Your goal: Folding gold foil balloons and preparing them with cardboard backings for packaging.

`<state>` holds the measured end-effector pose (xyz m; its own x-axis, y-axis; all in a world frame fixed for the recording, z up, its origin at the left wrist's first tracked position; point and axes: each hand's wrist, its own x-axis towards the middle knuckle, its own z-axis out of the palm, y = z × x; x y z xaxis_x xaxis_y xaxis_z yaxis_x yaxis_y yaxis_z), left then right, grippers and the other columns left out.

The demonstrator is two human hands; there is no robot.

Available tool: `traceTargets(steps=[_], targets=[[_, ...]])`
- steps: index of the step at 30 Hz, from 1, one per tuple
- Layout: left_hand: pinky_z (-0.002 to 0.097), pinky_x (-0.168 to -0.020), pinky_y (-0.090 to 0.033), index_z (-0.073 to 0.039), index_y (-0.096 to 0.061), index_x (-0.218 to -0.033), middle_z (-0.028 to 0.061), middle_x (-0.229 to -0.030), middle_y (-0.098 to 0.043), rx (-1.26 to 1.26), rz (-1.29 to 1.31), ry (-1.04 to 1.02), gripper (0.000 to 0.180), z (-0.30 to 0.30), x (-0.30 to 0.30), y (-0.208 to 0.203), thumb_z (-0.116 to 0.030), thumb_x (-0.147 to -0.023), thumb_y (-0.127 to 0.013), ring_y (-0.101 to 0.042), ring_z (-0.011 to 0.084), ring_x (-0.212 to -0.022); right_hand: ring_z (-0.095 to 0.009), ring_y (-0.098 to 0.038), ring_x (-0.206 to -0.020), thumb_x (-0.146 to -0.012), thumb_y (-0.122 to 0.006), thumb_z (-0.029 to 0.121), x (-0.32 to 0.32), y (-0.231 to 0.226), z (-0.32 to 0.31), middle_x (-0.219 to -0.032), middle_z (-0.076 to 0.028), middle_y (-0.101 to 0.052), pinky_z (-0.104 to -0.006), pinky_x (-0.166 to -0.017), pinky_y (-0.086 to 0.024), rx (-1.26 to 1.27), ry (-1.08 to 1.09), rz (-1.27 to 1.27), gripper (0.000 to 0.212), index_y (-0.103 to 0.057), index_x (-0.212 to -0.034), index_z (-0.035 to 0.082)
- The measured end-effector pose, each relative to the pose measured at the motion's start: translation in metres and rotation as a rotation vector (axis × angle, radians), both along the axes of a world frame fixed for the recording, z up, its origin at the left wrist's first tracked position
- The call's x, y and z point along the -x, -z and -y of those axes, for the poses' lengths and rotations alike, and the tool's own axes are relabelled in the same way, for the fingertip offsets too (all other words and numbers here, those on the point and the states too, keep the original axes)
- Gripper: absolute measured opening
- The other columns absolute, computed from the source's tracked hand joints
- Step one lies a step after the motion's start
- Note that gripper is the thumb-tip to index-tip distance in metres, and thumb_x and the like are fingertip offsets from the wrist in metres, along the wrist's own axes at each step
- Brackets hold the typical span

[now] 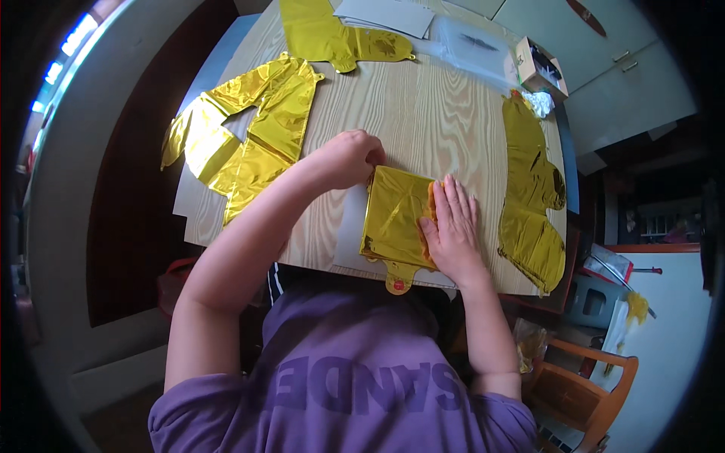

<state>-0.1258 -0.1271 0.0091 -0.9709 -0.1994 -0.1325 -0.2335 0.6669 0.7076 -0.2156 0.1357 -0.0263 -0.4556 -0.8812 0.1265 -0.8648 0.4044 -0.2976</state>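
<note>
A folded gold foil balloon [394,215] lies flat on the tabletop [423,113] close to its near edge, right in front of me. It is folded into a rough rectangle, shiny and creased, with a small round valve tab sticking out past the near edge. Under it lies a white sheet of paper [349,230]. My right hand [453,226] rests open and flat on the balloon's right side, fingers stretched out and pressing down, gripping nothing. My left hand [349,157] is curled at the balloon's upper left corner, fingers bent in and pinching the foil edge there.

To my left, another flat gold foil balloon [242,140], a big angular shape, sprawls across the tabletop and over its left edge. A third gold foil balloon [336,34] lies at the far side, and a fourth [532,200] stretches along the right edge, well apart from my right hand. Past them at the far end sit grey sheets of card [389,15], a clear plastic bag [468,47] and a small open cardboard box [540,68]. Nothing lies between my hands and the folded balloon. A wooden chair [585,385] stands low on my right, beside the tabletop.
</note>
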Motion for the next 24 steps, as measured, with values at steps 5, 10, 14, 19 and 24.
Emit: traceTargets(steps=[5, 10, 14, 19, 24], targets=[[0.0342, -0.08, -0.053, 0.0, -0.072, -0.099, 0.0132, -0.093, -0.069, -0.066, 0.115, -0.002, 0.023, 0.006, 0.0, -0.01, -0.008, -0.079, -0.069, -0.067, 0.0245, -0.089, -0.039, -0.023, -0.149, -0.102, -0.049, 0.033, 0.0, 0.0, 0.002, -0.16, -0.025, -0.025, -0.0556, -0.121, -0.012, -0.015, -0.005, -0.008, 0.065, -0.029, -0.153, -0.001], [0.0319, -0.077, -0.053, 0.0, -0.072, -0.099, 0.0102, -0.09, -0.071, -0.101, 0.144, -0.01, 0.023, 0.01, 0.001, -0.014, -0.012, -0.08, -0.072, -0.067, 0.0199, -0.085, -0.039, -0.021, -0.15, -0.103, -0.046, 0.036, -0.002, -0.002, 0.002, -0.161, -0.025, -0.023, -0.0557, -0.121, -0.01, -0.048, -0.002, -0.007, 0.066, -0.026, -0.154, 0.0], [0.0291, -0.073, -0.053, 0.0, -0.072, -0.099, 0.0069, -0.087, -0.071, -0.222, 0.214, -0.039, 0.02, 0.013, 0.004, -0.017, -0.011, -0.082, -0.071, -0.066, 0.0149, -0.08, -0.039, -0.021, -0.15, -0.103, -0.046, 0.037, -0.001, 0.0, 0.002, -0.162, -0.024, -0.022, -0.0559, -0.121, -0.01, -0.057, -0.004, -0.005, 0.067, -0.025, -0.155, 0.0], [0.0262, -0.068, -0.054, 0.001, -0.072, -0.104, 0.0051, -0.083, -0.071, -0.427, 0.21, -0.11, 0.022, 0.015, 0.002, -0.006, -0.007, -0.084, -0.068, -0.065, 0.0114, -0.072, -0.039, -0.021, -0.15, -0.103, -0.047, 0.036, -0.001, 0.002, 0.002, -0.162, -0.023, -0.021, -0.0559, -0.121, -0.01, -0.054, -0.008, -0.014, 0.067, -0.025, -0.155, 0.0], [0.0262, -0.061, -0.052, 0.002, -0.074, -0.104, 0.0047, -0.077, -0.07, -0.351, 0.219, -0.073, 0.023, 0.012, 0.001, -0.01, -0.008, -0.084, -0.067, -0.063, 0.0102, -0.066, -0.038, -0.022, -0.15, -0.102, -0.049, 0.033, -0.002, -0.001, 0.002, -0.162, -0.023, -0.022, -0.0562, -0.121, -0.011, -0.058, -0.008, -0.02, 0.067, -0.026, -0.154, -0.001]])
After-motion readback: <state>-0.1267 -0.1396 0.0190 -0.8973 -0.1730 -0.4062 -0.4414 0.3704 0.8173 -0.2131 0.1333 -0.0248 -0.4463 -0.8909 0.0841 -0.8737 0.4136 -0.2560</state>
